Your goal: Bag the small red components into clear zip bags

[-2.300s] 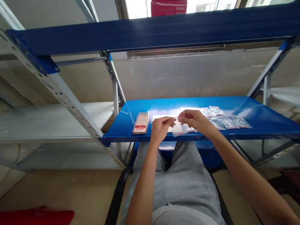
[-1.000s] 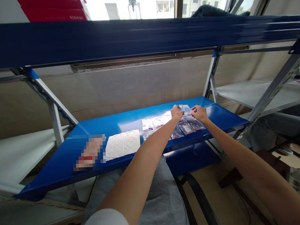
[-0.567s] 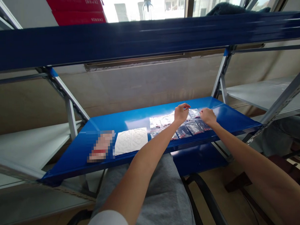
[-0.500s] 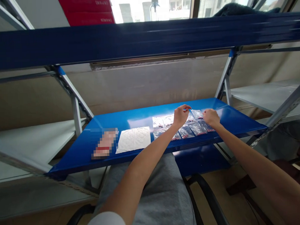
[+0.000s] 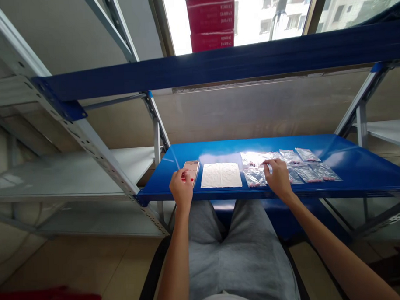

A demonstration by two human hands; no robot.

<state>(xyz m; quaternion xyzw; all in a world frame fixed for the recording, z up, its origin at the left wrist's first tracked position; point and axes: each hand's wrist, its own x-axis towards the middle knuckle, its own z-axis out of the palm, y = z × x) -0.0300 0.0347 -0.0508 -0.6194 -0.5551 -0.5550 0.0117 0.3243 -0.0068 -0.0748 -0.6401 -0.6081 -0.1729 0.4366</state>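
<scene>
left hand [image 5: 181,188] curled at phone [image 5: 193,168], grip unclear | right hand [image 5: 277,178] hung over plastic bags [image 5: 306,173], fingertips apart | bags lay right of cloth [image 5: 221,175], looked light, limp, slippery; edges seemed best to pinch

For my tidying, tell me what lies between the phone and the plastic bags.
A white sheet, cloth or paper, lies flat on the blue shelf between the phone and the plastic bags, as the head view shows.

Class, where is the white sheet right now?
In the head view, the white sheet lies on the blue shelf, between the phone on its left and the plastic bags on its right.
</scene>
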